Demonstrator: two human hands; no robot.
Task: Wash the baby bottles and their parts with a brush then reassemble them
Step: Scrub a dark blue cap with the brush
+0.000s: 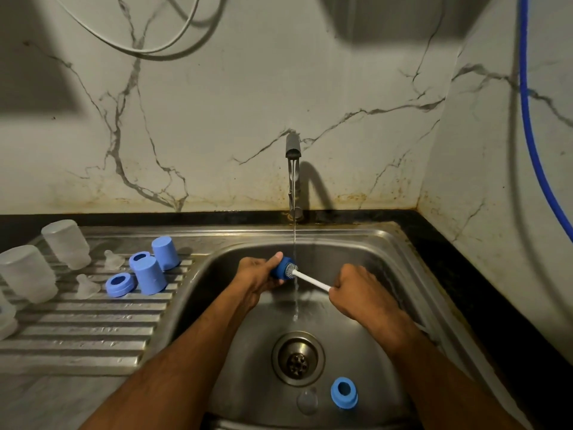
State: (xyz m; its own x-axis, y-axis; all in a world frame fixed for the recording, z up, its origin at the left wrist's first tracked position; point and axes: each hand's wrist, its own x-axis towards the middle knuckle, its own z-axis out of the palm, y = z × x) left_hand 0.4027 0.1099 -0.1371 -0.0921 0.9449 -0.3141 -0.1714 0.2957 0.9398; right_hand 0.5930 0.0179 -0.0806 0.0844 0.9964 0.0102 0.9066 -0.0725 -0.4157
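While a blue collar ring (343, 392) and a clear teat (307, 401) wait unwashed near the drain in the sink (403, 259), the left hand (259, 276), fingers wrapped round a blue cap (280, 268), meets the brush (302, 274) gripped by the right hand (353, 290) under running water. Beyond, on the drainboard (93, 321), caps, rings, teats and frosted bottles (66, 243) stand apart; reassembly appears not yet begun.

Brushed steel sink (387, 243), matt blue plastic caps (148, 276), frosted bottles (66, 243).
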